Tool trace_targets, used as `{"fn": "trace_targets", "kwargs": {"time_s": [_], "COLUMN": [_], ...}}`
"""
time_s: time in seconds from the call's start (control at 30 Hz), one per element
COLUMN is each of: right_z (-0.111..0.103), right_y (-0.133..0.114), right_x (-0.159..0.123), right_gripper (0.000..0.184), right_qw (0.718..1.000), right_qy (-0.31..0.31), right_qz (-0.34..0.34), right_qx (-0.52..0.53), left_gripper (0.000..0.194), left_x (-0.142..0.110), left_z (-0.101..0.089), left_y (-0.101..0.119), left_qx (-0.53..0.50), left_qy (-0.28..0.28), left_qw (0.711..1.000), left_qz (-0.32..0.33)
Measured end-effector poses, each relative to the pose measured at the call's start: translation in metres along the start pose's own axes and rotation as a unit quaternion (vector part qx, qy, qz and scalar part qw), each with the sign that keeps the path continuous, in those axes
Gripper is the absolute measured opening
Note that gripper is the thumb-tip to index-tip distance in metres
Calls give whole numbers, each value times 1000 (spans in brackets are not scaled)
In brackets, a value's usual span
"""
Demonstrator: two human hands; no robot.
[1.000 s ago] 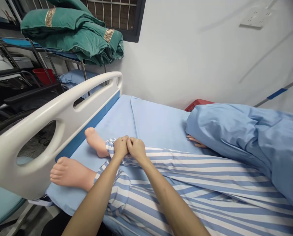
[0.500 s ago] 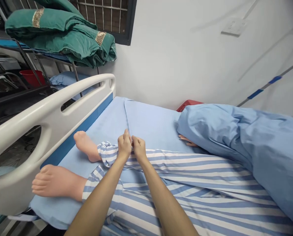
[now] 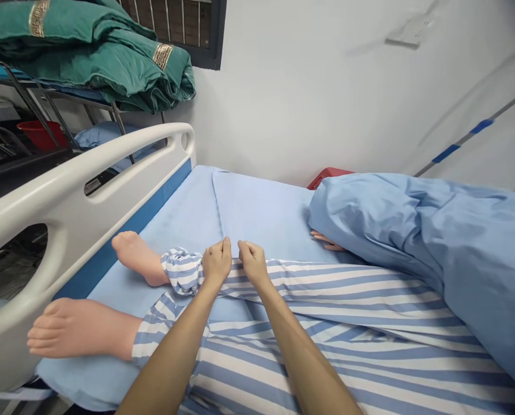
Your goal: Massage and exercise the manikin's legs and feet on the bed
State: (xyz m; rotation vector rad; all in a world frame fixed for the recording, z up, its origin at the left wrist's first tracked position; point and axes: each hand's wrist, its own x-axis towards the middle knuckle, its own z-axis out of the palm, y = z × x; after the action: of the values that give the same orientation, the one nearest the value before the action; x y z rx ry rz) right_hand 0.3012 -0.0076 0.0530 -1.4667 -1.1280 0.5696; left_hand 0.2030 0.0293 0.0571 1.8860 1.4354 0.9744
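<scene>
Since my fingers are curled down against the cloth, I cannot tell whether they pinch it or only rest on it. My left hand and right hand lie side by side with a small gap between them, both on the striped trousers of a mannequin lying on a bed.

Just left of my left hand, one cuff sits bunched around the mannequin's upper ankle, leaving that foot bare. The other cuff wraps the lower ankle, and that foot points toward the white bed rail, which has a blue strip below it.

Both legs lie on a blue sheet. To the right, a blue blanket covers the rest of the body, with a mannequin hand showing at its edge. A red object peeks out behind it.

Past the rail, green quilts sit on a metal rack, above a red bucket and a blue pillow.
</scene>
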Motion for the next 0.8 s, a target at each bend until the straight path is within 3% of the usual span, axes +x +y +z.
{"fn": "trace_targets", "kwargs": {"time_s": [0.1,0.2,0.27,0.37,0.53,0.63,0.8], "right_z": [-3,-3,-1,-4,-43,-70,-82], "right_y": [4,4,3,-4,-16,-3,29], "right_x": [1,2,4,7,10,5,0], "right_gripper": [41,39,38,37,41,43,44], "right_qw": [997,991,987,989,1000,997,1000], "right_qy": [14,36,54,62,-5,56,-4], "right_qz": [30,56,67,60,-3,7,23], "right_qx": [69,117,138,121,-23,-47,-10], "left_gripper": [49,46,43,38,44,43,35], "left_x": [1,-2,-6,-11,-16,-15,-7], "left_z": [5,19,30,39,40,39,44], "left_y": [18,32,34,30,25,28,48], "left_qx": [-103,-155,-104,-4,57,82,87], "left_qy": [1,0,11,12,4,-3,-55], "left_qw": [995,987,992,999,998,996,995], "left_qz": [12,-35,-65,-45,-18,-30,-14]}}
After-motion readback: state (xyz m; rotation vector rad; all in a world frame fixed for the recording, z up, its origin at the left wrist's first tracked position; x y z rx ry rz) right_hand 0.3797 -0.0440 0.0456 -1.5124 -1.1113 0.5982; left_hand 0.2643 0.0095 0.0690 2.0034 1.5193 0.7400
